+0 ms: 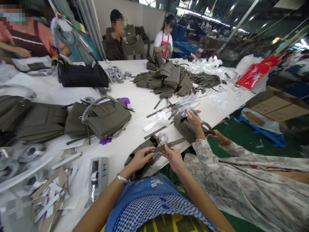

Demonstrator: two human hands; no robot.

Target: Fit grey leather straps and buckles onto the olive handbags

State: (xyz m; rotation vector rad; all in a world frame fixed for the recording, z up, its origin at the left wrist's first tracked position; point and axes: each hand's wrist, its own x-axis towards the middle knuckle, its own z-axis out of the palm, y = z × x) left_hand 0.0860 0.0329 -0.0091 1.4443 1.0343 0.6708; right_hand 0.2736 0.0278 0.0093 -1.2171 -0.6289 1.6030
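An olive-green strap (pixel 176 142) with small holes stretches between my hands at the table's near edge. My left hand (pixel 142 158) is closed on its left end, by a small metal fitting that looks like a buckle. My right hand (pixel 174 158) pinches the same strap a little farther right, thumb on top. Beneath and behind my left hand lies an olive bag (pixel 136 151), partly hidden by the hand. A coil of clear wrapping (pixel 162 138) rests just beyond the strap.
At my right, a co-worker's hands (pixel 193 120) handle another olive bag (pixel 184 129). Finished-looking olive bags (pixel 108 117) stand left. Farther back is a pile of olive pieces (pixel 166 77). A grey tape dispenser (pixel 102 175) and paper scraps (pixel 51 193) lie left of me.
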